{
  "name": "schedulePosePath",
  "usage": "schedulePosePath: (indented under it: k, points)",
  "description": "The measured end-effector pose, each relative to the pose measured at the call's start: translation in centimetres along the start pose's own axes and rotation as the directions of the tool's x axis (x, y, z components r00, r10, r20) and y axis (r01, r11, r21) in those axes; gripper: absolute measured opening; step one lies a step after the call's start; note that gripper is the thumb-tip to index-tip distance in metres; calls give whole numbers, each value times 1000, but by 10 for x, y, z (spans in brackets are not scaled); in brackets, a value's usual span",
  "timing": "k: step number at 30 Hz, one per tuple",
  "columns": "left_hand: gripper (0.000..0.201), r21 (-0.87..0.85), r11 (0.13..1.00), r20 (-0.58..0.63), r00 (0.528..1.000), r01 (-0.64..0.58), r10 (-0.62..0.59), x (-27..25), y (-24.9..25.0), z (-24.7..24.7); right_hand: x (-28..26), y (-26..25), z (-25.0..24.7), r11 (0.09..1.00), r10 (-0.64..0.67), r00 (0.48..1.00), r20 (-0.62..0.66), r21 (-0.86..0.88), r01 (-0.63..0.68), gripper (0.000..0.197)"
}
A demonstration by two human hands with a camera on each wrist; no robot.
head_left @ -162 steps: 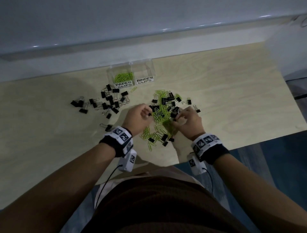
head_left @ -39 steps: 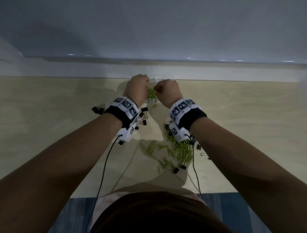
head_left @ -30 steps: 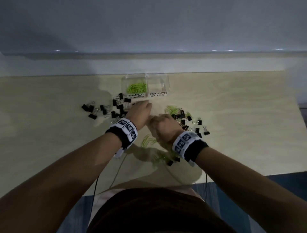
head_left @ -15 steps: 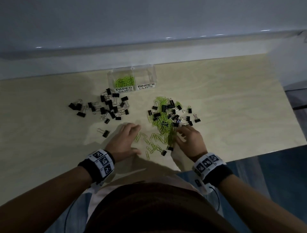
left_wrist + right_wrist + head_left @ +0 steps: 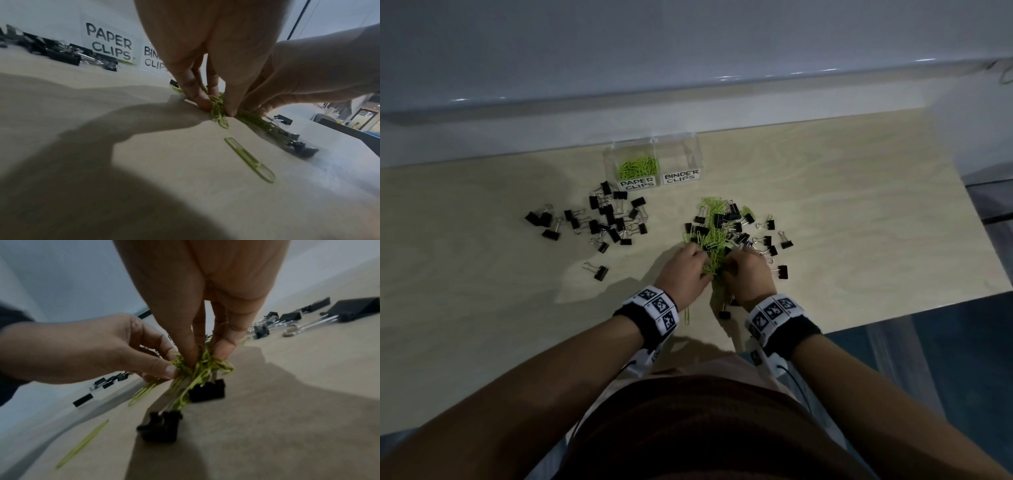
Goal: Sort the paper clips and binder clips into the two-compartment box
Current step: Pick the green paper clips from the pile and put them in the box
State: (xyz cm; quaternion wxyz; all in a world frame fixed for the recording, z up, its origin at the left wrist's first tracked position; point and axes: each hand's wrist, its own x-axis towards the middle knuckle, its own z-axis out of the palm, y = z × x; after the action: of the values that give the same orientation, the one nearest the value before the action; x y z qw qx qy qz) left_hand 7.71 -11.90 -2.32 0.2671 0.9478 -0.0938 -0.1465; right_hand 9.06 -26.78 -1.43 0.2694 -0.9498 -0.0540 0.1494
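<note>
Paper clips (image 5: 711, 241), tangled with binder clips (image 5: 736, 222), sit mid-desk (image 5: 859, 212); my left hand (image 5: 686, 274) and right hand (image 5: 748, 277) pinch one green bunch together, the box (image 5: 652, 164) beyond by the wall-side edge.

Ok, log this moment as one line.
both hands gathering green paper clips | binder clips tangled in bunch | PAPER CLIPS compartment partly filled | BINDER CLIPS compartment empty

Setting: office-type workspace.
Light wooden desk (image 5: 825, 205) against a pale wall (image 5: 688, 51); stationery laid out; left wrist view shows further desks and a lit room (image 5: 362, 115) beyond.
</note>
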Motion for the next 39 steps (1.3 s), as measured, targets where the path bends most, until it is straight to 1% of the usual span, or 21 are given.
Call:
schedulePosePath:
  k: [1,3,6,8,9,13,15,18,20,23,25,26,28,29,31,32,33,35,37,38,39]
  points:
    - [26,-13,1000,2,1000,-7,7,1,-1,-2,1,-1,-3,1000,-14,1000,1,10,14,9]
    - [20,-24,999,19,999,-28,28,2,-4,-6,4,1,-7,999,-17,1000,17,38,16,13]
    - [13,-62,997,19,999,-40,42,1,-13,-13,8,7,-11,981,90,995,37,167,-95,15]
    - [9,-113,993,26,1000,-11,14,-2,-22,-18,12,12,-14,944,161,986,48,283,-168,13]
    - [7,-149,989,29,1000,2,3,-3,-26,-22,14,13,-16,926,176,982,62,327,-187,12]
    - [7,-343,939,0,999,30,-32,-10,-39,-43,23,1,-31,835,123,989,78,530,-146,14]
    - [6,-399,916,-35,998,36,-55,-8,-44,-60,35,-12,-39,813,104,992,75,568,-129,12]
    - [4,-427,903,-137,984,45,-114,6,-54,-91,63,-42,-46,799,53,997,53,597,-74,10]
    - [6,-431,900,-239,953,67,-186,21,-62,-112,84,-66,-48,794,0,999,36,608,-22,10]
    - [11,-417,899,-383,872,132,-305,48,-75,-140,121,-105,-45,818,-62,998,-2,573,51,13]
    - [11,-394,902,-420,838,176,-347,66,-83,-152,146,-126,-39,863,-74,996,-49,497,89,16]
    - [10,-376,906,-425,832,196,-356,74,-87,-155,156,-136,-35,890,-68,995,-69,447,92,17]
    - [7,-319,918,-412,838,236,-358,88,-93,-157,174,-149,-27,939,-59,994,-92,334,87,21]
    - [9,-284,922,-392,845,264,-363,93,-94,-158,181,-155,-24,955,-63,995,-82,285,84,21]
    - [19,-191,922,-326,864,337,-383,98,-94,-159,187,-163,-21,975,-81,997,6,208,78,10]
    - [24,-148,921,-293,873,362,-390,99,-94,-160,189,-165,-21,982,-98,994,55,166,88,13]
    - [28,-117,921,-277,878,371,-389,97,-93,-161,190,-163,-24,986,-118,989,92,128,105,22]
    - [31,-62,941,-312,889,334,-336,88,-88,-162,182,-156,-36,983,-148,984,97,121,136,26]
    - [30,-23,969,-343,909,245,-238,72,-76,-154,167,-137,-52,974,-207,976,63,106,200,22]
    - [26,-28,982,-325,927,186,-185,63,-68,-147,157,-124,-58,970,-235,970,66,73,231,20]
    - [22,-41,990,-276,951,133,-139,53,-58,-136,146,-109,-63,966,-257,963,79,35,255,18]
